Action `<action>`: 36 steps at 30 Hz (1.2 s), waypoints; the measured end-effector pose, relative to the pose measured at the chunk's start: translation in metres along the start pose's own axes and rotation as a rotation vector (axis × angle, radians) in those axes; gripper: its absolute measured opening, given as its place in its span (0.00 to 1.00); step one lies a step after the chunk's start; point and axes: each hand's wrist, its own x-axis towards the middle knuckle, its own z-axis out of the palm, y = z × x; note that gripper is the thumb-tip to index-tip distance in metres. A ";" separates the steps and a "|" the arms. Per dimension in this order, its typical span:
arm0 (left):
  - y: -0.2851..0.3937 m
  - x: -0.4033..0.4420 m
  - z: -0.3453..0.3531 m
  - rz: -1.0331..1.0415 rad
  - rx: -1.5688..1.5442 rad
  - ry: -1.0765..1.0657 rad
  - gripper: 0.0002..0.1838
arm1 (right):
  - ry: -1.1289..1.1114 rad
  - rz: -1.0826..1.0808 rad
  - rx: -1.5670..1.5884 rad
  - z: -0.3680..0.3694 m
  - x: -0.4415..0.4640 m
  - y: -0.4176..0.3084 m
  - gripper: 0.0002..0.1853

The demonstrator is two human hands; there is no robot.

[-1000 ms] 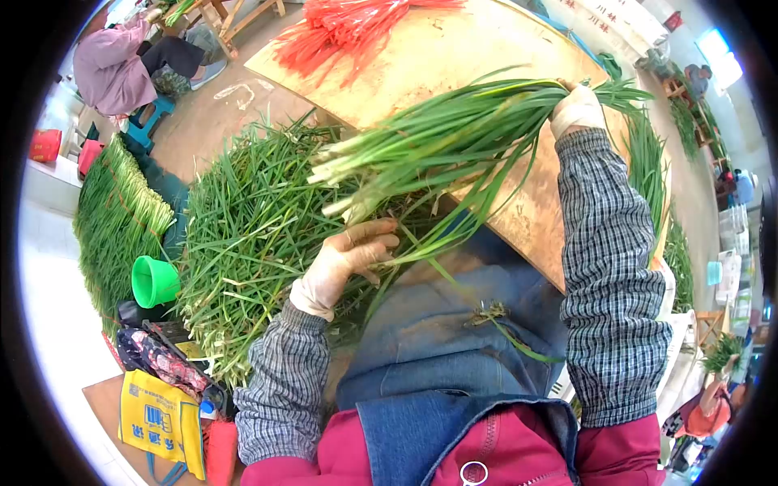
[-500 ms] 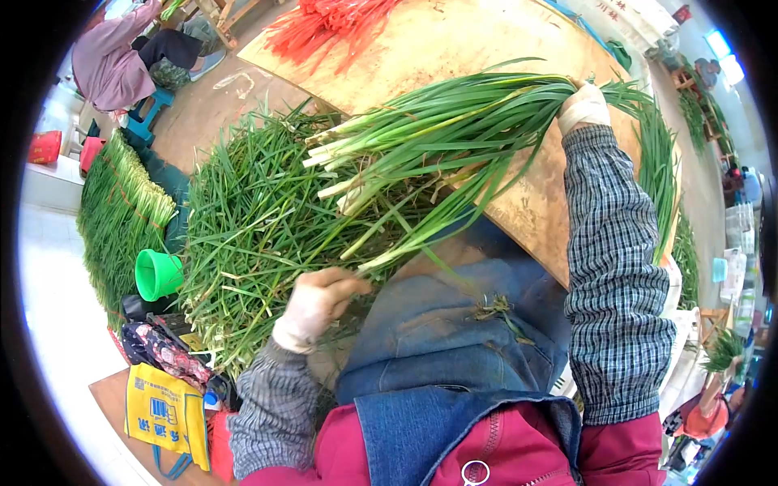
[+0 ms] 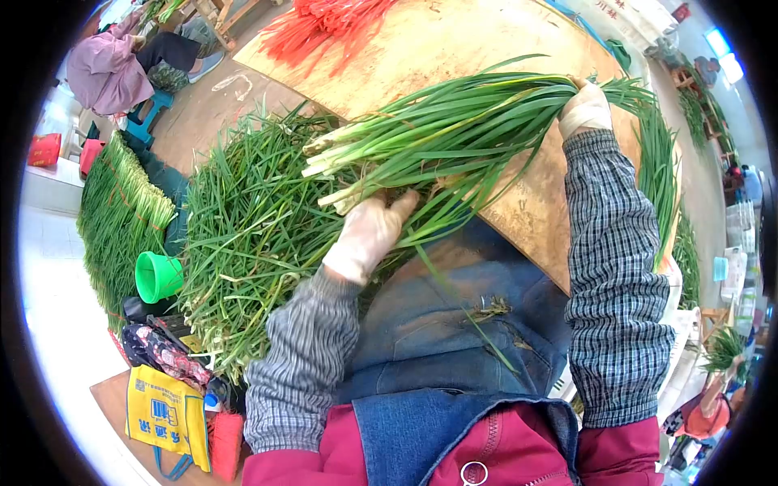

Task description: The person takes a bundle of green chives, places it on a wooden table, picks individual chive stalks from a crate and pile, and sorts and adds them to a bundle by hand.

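One bunch of garlic chives (image 3: 462,121), one o'clock; right hand (image 3: 585,109), two o'clock, fingers closed round its leaves. Left hand (image 3: 369,235) near centre, below white stalk ends, fingers part-curled, hold unclear. Loose pile (image 3: 243,219), nine o'clock.

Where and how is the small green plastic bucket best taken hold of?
I'd pinch the rim of the small green plastic bucket, thumb inside and fingers outside, coming from its open side at the picture's left. The mouth shows on that side, while the closed end faces the heaped green leafy stalks, which probably leave less finger room.
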 end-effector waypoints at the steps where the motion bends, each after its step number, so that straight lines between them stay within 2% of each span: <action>1: 0.001 0.001 0.005 -0.073 -0.377 -0.001 0.17 | 0.062 0.022 0.088 0.002 0.000 -0.001 0.12; 2: 0.002 0.002 0.011 -0.147 -0.754 0.026 0.16 | -0.009 -0.004 0.048 -0.001 0.003 -0.002 0.11; 4: 0.004 -0.012 -0.003 0.060 -0.295 0.150 0.11 | -0.032 -0.016 0.052 0.000 0.000 -0.002 0.11; 5: 0.015 -0.029 -0.014 -0.246 -0.458 0.153 0.10 | -0.043 -0.018 0.054 0.000 -0.002 -0.002 0.12; 9: -0.032 -0.092 -0.067 -0.382 -0.409 0.323 0.11 | -0.055 0.006 -0.018 0.006 -0.015 -0.007 0.14; 11: -0.064 -0.129 -0.106 -0.554 0.204 0.344 0.11 | -0.067 0.001 0.017 0.004 -0.013 -0.008 0.11; 13: -0.083 -0.155 -0.126 -0.540 1.369 0.204 0.13 | -0.033 0.013 0.068 0.009 -0.018 -0.010 0.10; 14: -0.065 -0.150 -0.122 -0.446 1.411 0.351 0.15 | -0.018 0.013 0.095 0.010 -0.015 -0.010 0.09; 16: -0.030 -0.123 -0.104 0.090 1.084 0.541 0.17 | -0.027 0.009 0.128 0.005 -0.007 -0.008 0.09; 17: -0.001 -0.101 -0.089 0.290 0.985 0.602 0.14 | -0.038 0.004 0.143 0.005 -0.003 -0.006 0.09; 18: 0.015 -0.083 -0.075 0.425 0.872 0.622 0.15 | -0.032 -0.001 0.111 0.006 -0.003 -0.006 0.10; 19: 0.026 -0.064 -0.062 0.409 0.796 0.592 0.13 | -0.030 0.000 0.111 0.007 -0.010 -0.008 0.10; 20: 0.029 -0.047 -0.053 0.299 0.844 0.529 0.17 | -0.037 -0.024 0.110 0.006 -0.010 -0.009 0.09; 21: 0.036 -0.027 -0.045 0.312 0.853 0.582 0.19 | -0.041 -0.049 0.109 0.004 -0.010 -0.011 0.09; 22: 0.042 -0.012 -0.044 0.055 0.838 0.277 0.14 | -0.048 -0.059 0.100 0.004 -0.017 -0.014 0.09; 23: 0.039 0.002 -0.035 0.021 0.383 0.409 0.21 | -0.054 -0.067 0.094 0.004 -0.025 -0.017 0.08; 25: 0.041 0.017 -0.026 -0.118 -0.086 0.395 0.17 | -0.072 -0.077 0.114 0.006 -0.031 -0.021 0.07; 27: 0.039 0.023 -0.017 -0.143 -0.775 0.503 0.13 | -0.091 -0.083 0.165 0.005 -0.034 -0.022 0.07; 29: 0.026 0.027 -0.019 -0.166 -1.057 0.492 0.14 | -0.122 -0.079 0.197 0.006 -0.040 -0.026 0.06; 33: 0.025 0.021 -0.028 0.019 -1.274 0.362 0.12 | -0.165 -0.026 0.238 0.008 -0.045 -0.036 0.07; 34: 0.030 0.017 -0.026 -0.009 -1.346 0.405 0.14 | -0.148 -0.013 0.238 0.009 -0.045 -0.037 0.08; 36: 0.035 0.007 -0.028 0.009 -1.406 0.285 0.16 | -0.136 0.040 0.247 0.009 -0.044 -0.036 0.09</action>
